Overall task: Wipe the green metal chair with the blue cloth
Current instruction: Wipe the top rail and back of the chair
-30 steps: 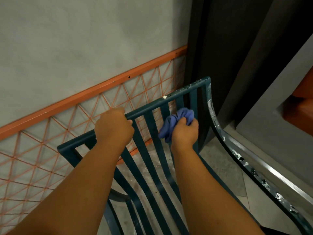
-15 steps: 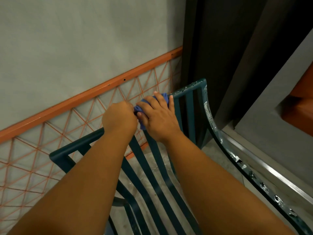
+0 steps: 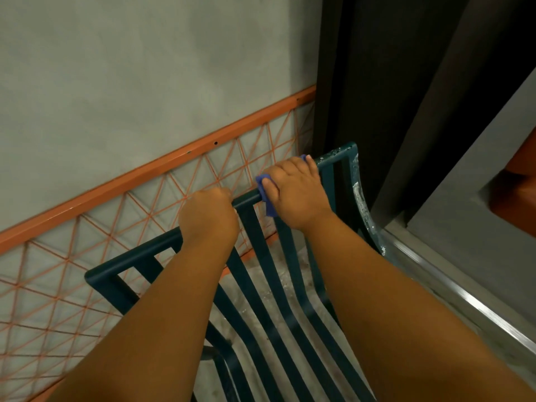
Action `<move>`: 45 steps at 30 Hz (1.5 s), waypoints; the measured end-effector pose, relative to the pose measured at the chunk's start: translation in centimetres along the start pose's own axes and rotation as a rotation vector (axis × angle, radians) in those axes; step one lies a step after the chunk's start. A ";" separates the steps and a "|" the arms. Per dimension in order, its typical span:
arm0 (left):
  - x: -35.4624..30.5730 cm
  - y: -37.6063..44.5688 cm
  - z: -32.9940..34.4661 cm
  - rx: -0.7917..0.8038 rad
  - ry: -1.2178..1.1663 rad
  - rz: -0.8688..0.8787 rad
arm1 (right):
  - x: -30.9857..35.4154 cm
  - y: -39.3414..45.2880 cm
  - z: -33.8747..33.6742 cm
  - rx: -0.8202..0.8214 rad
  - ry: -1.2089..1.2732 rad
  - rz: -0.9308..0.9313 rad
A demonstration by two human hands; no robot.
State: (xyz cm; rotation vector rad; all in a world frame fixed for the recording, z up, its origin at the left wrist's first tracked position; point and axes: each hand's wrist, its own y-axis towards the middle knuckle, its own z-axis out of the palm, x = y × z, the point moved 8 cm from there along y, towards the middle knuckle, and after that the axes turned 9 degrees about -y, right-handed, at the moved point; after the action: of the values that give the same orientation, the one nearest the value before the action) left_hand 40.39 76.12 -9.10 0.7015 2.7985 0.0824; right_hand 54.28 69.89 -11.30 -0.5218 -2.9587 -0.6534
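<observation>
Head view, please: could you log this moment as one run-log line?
left hand: grips chair top rail | right hand: presses blue cloth on rail | green metal chair: wipe under way

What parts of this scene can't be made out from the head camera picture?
- Blue cloth: mostly hidden under the right hand; only its edges show.
- Green metal chair: its legs and lower seat are covered by both forearms and cut off by the bottom edge.
- Left hand: fingertips curl behind the top rail.

chair (image 3: 262, 265): painted metal, chipped | cloth (image 3: 268, 203): soft fabric | wall (image 3: 145, 82): matt, rough
</observation>
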 end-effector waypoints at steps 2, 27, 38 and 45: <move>0.1 -0.1 0.0 -0.001 -0.001 -0.011 | 0.4 1.0 0.2 0.045 -0.037 0.126; 0.0 -0.4 -0.1 -0.028 -0.008 -0.020 | -2.8 -0.2 0.0 0.002 -0.051 -0.093; -0.1 -0.6 -0.2 -0.024 -0.007 -0.030 | 3.5 -2.1 0.6 -0.090 0.043 -0.099; -0.1 -0.7 0.0 -0.035 -0.009 -0.013 | -3.1 -0.2 -0.1 0.012 0.005 0.119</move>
State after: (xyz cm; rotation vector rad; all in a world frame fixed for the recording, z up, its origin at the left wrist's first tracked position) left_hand 40.14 75.49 -9.12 0.6743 2.7861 0.1247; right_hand 57.12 68.73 -11.65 -0.6881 -2.8969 -0.6242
